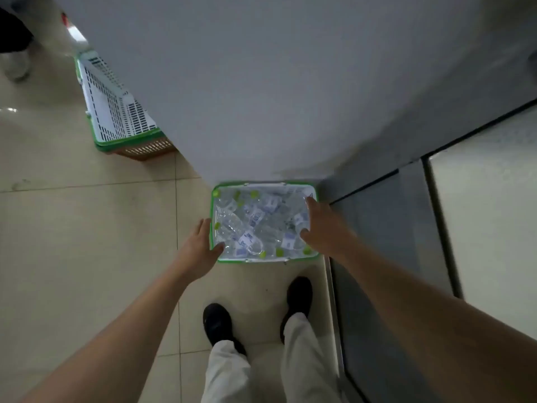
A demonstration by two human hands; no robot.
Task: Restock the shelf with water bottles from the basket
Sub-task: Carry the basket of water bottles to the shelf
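Clear plastic green-capped water bottles [252,222] are heaped in the green-rimmed white plastic basket [263,184]. Left hand [200,247] is laid straight-fingered at basket's left rim, prob. to steady it; right hand [322,225] is spread over basket's right side, nothing gripped yet.

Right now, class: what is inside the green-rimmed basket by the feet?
Clear, green-capped water bottles fill the basket. Its floor is covered, as is whatever lies under the right hand.
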